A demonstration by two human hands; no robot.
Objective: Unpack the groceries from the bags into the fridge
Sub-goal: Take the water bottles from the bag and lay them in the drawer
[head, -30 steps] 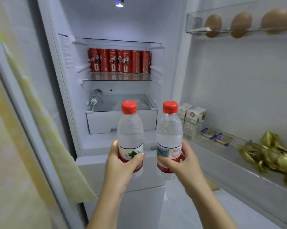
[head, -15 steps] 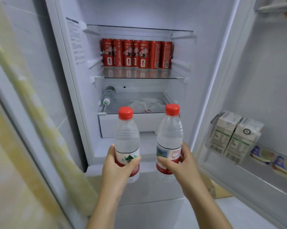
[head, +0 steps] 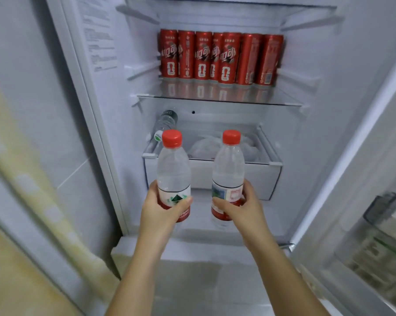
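I stand before the open fridge (head: 105,115). My left hand (head: 160,210) grips a clear water bottle (head: 173,169) with a red cap, upright, around its label. My right hand (head: 242,208) grips a second red-capped water bottle (head: 230,167) the same way. Both bottles are held side by side in front of the white drawer (head: 256,179), below the glass shelf (head: 217,99).
Several red cans (head: 217,58) stand in a row on the glass shelf. A bottle with a green cap (head: 164,124) lies at the drawer's left, next to a white plastic bag (head: 204,147). The open door at the right holds blurred cartons (head: 375,247). A yellow-patterned cloth (head: 32,201) hangs at left.
The view has moved closer to the fridge and turned left, so the door shelf slid to the right edge. Both hands with their bottles have risen toward the drawer.
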